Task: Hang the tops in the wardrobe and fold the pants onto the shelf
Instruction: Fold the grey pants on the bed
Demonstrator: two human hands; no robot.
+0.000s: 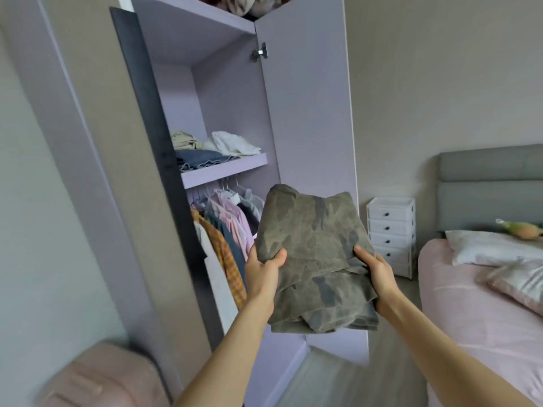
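Folded camouflage pants (316, 259) are held up in front of the open lilac wardrobe (232, 98). My left hand (261, 273) grips their left edge and my right hand (377, 270) grips their right edge. Up and to the left is the wardrobe shelf (226, 170), carrying folded beige, blue and white clothes (211, 148). Under that shelf several tops (226, 224) hang on hangers from a rail. The pants hide the right end of the hanging row.
The wardrobe's right door (308, 98) stands open behind the pants, the dark left door (152, 127) open too. A white drawer unit (392, 233) stands by a bed (484, 304) with pillows at right. A pink suitcase (102, 377) sits at lower left.
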